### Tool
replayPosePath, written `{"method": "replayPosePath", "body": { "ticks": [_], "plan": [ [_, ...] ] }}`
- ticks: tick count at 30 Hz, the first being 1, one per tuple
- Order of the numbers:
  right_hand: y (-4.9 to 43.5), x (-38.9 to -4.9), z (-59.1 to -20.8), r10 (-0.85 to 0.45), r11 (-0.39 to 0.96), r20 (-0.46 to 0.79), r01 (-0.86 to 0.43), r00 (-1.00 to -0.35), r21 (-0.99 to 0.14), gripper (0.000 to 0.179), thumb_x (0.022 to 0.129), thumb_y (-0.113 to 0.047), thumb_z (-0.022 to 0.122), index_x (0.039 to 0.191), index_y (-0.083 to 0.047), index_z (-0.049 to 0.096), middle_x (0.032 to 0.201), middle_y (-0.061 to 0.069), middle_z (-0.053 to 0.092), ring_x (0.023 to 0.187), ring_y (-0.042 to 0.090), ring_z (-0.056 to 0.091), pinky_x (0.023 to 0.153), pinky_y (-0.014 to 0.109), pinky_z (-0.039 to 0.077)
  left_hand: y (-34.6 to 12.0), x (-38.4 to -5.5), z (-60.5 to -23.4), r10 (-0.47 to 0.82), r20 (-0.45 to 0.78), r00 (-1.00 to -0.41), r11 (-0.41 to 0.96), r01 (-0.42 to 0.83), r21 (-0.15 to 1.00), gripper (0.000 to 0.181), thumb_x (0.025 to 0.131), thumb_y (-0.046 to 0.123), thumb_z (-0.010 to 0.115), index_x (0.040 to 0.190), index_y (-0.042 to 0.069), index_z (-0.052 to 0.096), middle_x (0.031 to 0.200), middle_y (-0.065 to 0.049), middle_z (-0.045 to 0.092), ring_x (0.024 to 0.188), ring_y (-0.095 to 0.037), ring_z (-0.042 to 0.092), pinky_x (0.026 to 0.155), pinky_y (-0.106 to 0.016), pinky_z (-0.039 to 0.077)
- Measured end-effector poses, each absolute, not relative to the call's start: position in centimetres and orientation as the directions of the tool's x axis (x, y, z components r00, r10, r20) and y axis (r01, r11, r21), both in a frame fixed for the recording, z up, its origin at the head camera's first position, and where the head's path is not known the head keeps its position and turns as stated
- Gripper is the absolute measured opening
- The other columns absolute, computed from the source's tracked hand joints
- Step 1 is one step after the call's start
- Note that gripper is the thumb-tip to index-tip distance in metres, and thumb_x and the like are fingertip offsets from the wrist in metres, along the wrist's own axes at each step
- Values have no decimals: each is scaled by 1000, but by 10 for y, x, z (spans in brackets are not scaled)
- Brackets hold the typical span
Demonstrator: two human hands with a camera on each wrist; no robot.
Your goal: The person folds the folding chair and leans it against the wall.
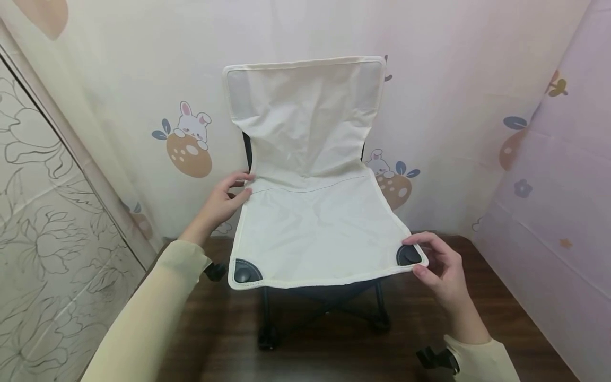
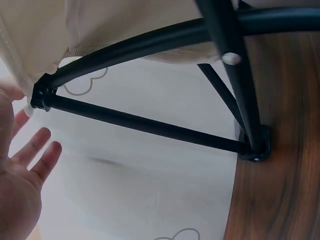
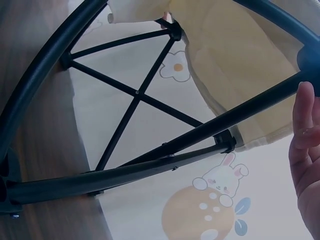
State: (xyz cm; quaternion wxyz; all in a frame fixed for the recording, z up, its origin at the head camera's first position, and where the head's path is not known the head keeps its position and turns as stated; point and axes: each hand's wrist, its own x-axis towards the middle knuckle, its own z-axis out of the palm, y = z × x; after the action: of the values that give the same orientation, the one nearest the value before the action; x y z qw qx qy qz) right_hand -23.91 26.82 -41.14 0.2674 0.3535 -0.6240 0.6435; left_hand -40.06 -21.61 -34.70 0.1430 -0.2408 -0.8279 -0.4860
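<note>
Pale cloth walls [image 1: 119, 69] with bunnies on them stand behind a dark wood top [image 1: 205, 323]. Far left is a grey panel [image 1: 43, 249] with line flowers.

Next comes the left hand [image 1: 220, 199]. Its thumb and a finger touch the side edge where the seat meets the back. The other fingers are loose and spread. I cannot tell how hard it presses.

In the middle, on the wood top, stands a small white chair [image 1: 315, 223], set up. Its cloth has wrinkles in the back and looks soft and bendy, so pulling the middle would likely just make it sag. The black bars [image 2: 145, 127] under it look hard and stiff. I think the chair is light and won't break easily, but the crossed legs may fold and nip fingers. The bars look smooth and may slip a bit.

To the right, the right hand [image 1: 444, 262] pinches the front corner by the black patch [image 1: 408, 255]. That patch looks tough, so corners like this, or the bars, seem the best places to hold.
</note>
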Motion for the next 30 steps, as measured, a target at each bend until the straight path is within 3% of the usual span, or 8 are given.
{"method": "replayPosePath", "body": {
  "ticks": [5,12,22,30],
  "plan": [
    [266,-240,-413,-90,-94,789,-783,-608,-614,37,87,14,63,123,18,64,120,12,73,92,17,69,73,17,57,-221,-383,-346,238,552,-799,461,593,660,30,106,11,69,135,6,71,149,-15,60,123,-37,67,89,-40,56],
    [267,-241,-415,-80,-73,797,-794,-599,-604,36,88,11,66,124,17,64,120,12,74,91,16,70,71,17,56,-229,-340,-345,259,605,-753,397,654,644,34,104,5,71,138,1,67,137,-19,68,107,-21,70,85,-23,56],
    [268,-239,-418,-88,-59,811,-809,-579,-584,35,92,8,67,125,19,63,123,12,74,93,16,72,73,17,57,-222,-259,-349,203,661,-723,247,691,679,37,102,-3,68,138,4,68,125,-4,71,102,-19,71,78,-23,57],
    [266,-241,-414,-113,-84,803,-799,-585,-595,35,92,11,63,127,18,62,121,12,72,96,19,64,76,19,55,-216,-224,-360,191,636,-748,242,664,707,45,100,-8,67,143,3,63,120,-15,69,97,-16,68,77,-24,57]
  ]
}}
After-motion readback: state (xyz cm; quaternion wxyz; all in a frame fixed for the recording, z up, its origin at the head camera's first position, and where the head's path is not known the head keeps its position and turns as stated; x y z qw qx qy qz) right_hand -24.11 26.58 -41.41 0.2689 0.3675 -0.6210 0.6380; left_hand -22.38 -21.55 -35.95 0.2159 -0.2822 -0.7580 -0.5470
